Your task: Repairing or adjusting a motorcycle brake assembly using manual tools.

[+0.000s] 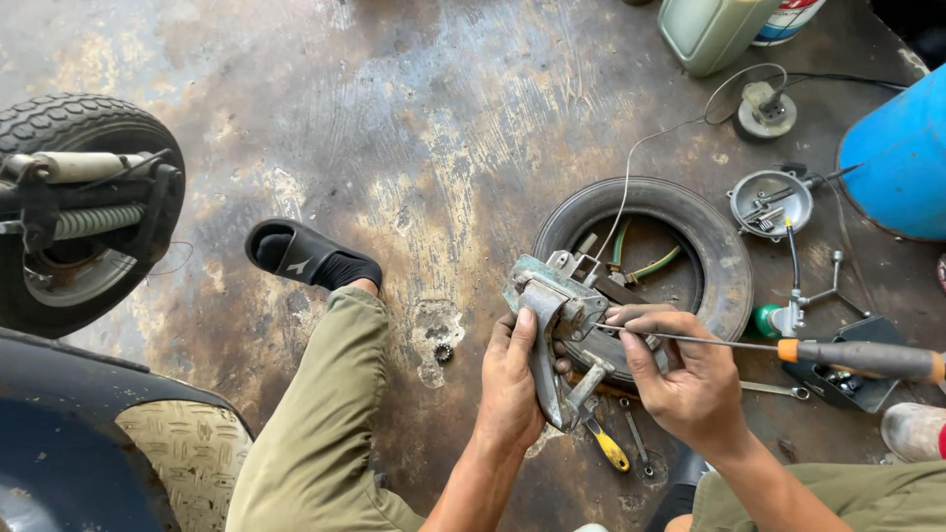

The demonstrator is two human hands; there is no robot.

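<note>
**Screwdriver at work on a lever assembly over the workshop floor**

The person is sitting on the stained concrete floor [394,128] and holding a worn metal lever assembly [552,315] up between the knees, just above a loose tyre [719,256] lying flat. The left hand [510,379] is wrapping closed around the lever's long arm, thumb pressing on top. The right hand [685,374] is curling its fingers at the assembly's right side while a long screwdriver [838,353] with an orange-and-dark handle is lying across them, its thin shaft reaching to the housing. Whether those fingers are actually clamping the shaft or only steadying it, I cannot tell.

As a judgement, the work is sitting mid-way: the assembly is already off the machine and in hand, yet it is looking whole, with parts and tools waiting around it.

Counting what is showing: one loose tyre, one mounted scooter wheel [79,212] at left, one yellow-handled tool [608,445] under the hands, one small nut [443,352] on the floor, one round metal cover [771,202], one blue drum [902,158], one green jerrycan [711,32], and one black slipper [305,256] on the person's foot.
</note>
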